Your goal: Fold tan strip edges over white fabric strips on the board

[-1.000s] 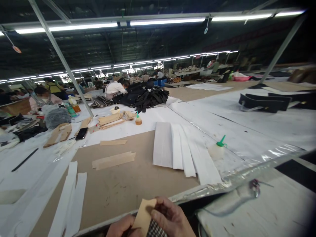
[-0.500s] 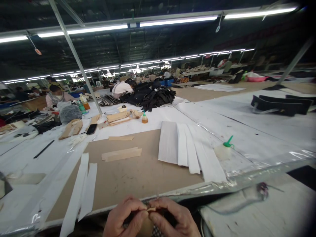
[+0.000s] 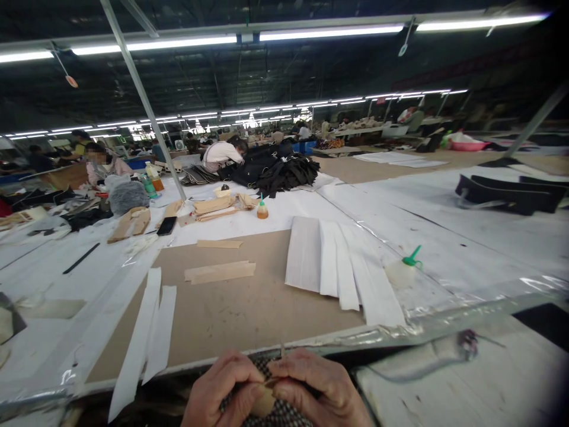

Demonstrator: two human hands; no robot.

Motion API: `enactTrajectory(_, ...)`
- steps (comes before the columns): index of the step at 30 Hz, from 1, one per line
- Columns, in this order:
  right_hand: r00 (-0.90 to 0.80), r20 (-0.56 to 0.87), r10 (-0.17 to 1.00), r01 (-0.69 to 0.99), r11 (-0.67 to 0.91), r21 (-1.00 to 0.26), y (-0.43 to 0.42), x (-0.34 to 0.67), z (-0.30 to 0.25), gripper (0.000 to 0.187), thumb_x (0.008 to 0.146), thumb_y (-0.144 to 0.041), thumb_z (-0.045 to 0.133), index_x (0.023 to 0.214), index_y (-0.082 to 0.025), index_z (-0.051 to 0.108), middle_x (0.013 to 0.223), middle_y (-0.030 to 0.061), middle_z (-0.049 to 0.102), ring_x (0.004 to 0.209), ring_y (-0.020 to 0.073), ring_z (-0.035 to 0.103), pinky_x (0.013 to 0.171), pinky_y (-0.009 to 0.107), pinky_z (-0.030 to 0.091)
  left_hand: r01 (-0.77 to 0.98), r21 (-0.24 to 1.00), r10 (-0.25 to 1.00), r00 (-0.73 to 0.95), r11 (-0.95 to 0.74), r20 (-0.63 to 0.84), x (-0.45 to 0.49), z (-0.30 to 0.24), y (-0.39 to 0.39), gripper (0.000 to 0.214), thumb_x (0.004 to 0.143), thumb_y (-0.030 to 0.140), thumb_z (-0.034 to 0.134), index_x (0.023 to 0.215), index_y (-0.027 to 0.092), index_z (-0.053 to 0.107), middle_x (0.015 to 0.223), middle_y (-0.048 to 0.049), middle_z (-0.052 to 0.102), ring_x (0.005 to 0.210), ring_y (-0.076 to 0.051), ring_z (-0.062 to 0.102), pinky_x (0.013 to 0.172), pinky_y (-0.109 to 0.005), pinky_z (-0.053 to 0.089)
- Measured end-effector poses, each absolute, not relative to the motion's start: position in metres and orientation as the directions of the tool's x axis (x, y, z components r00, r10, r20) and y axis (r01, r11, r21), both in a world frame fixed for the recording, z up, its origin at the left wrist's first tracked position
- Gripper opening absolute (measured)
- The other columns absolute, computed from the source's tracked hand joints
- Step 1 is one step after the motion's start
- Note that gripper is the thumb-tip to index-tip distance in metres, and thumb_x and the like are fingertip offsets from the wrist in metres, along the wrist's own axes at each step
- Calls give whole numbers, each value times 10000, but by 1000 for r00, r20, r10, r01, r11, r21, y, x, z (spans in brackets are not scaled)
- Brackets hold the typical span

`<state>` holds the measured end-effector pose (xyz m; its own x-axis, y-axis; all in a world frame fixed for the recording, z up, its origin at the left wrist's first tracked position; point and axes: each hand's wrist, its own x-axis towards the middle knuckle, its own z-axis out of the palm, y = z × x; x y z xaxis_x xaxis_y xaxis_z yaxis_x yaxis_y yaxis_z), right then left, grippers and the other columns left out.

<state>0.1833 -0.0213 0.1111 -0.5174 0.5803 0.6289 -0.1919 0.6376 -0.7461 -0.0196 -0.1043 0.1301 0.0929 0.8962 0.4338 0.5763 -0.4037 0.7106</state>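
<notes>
Low in the head view, my left hand (image 3: pixel 226 388) and my right hand (image 3: pixel 313 382) meet fingertip to fingertip just in front of the table edge. Both pinch a small tan strip (image 3: pixel 263 403) between thumb and forefinger; it looks bent at the pinch, and much of it is hidden by the fingers. Checked cloth shows below and behind the hands. Beyond them a brown board (image 3: pixel 231 323) lies on the table, bearing tan strips (image 3: pixel 220 272), a fanned stack of white strips (image 3: pixel 331 264) and long white strips (image 3: pixel 137 344) that overhang the front edge.
A bottle with a green nozzle (image 3: pixel 411 258) lies at the right; a small amber glue bottle (image 3: pixel 262 209) stands farther back. A phone (image 3: pixel 167 226) rests near tan bundles. Black pieces (image 3: pixel 288 172) are heaped beyond. A metal pole (image 3: pixel 144 101) rises at left. Co-workers sit in the background.
The view has shifted slightly. Both hands keep their pinch on the tan strip and have spread a little; more of the checked cloth now shows.
</notes>
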Motion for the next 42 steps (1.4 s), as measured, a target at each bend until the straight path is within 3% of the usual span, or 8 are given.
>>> enactTrajectory(8,-523,641,562,-204,648,-734,-20,186,112,400,910,-170,738,1240,-381,658,975,-24,763,825,135,718,760,230,573,585,703,894,95,-406,437,-18,130,-106,162,989,283,569,914,208,690,802,-19,700,730,-126,666,682,-164,534)
enactTrajectory(21,-626,480,614,-54,581,-812,-22,194,116,38,961,-271,685,969,-263,722,856,-14,744,780,140,699,729,212,527,599,642,855,153,-479,496,-15,128,-104,140,982,243,587,905,200,696,797,-32,702,728,-126,682,706,-166,552)
enactTrajectory(25,-662,417,623,59,597,-800,-23,196,119,132,997,-286,632,879,-240,669,807,-34,690,754,117,649,692,201,467,622,630,855,132,-466,502,-14,127,-104,146,979,240,593,882,203,696,776,-20,688,710,-120,664,691,-160,541)
enactTrajectory(30,-687,459,563,116,708,-696,-21,193,126,244,1060,-310,493,841,-221,552,781,-19,612,754,145,561,704,266,405,631,628,843,77,-454,533,-10,122,-101,214,991,282,569,831,212,692,729,-3,666,671,-113,631,669,-154,525)
enactTrajectory(33,-707,439,555,127,709,-693,-20,192,127,285,1073,-348,436,828,-223,511,771,-13,577,758,162,525,716,286,396,600,693,871,11,-399,492,-7,115,-100,257,991,333,568,799,209,685,723,-4,655,673,-118,611,671,-166,513)
enactTrajectory(36,-725,304,618,143,566,-812,-19,192,123,300,1059,-407,456,831,-226,525,810,-8,578,791,166,533,730,276,418,492,820,927,-64,-293,370,-5,107,-100,306,984,402,567,783,198,673,722,-7,630,671,-123,573,656,-179,487)
enactTrajectory(39,-720,104,686,118,269,-956,-16,194,117,360,1044,-502,446,870,-219,583,835,-1,597,789,163,560,713,259,441,333,929,974,-97,-160,203,-5,102,-102,360,958,487,582,773,188,659,727,-1,586,666,-118,517,634,-182,449)
enactTrajectory(42,-680,12,733,54,66,-996,-16,196,111,441,1052,-552,370,969,-212,639,857,19,641,821,180,595,760,278,461,179,984,992,-122,-12,35,-5,101,-102,425,914,575,609,775,176,649,716,11,527,657,-111,458,621,-187,411)
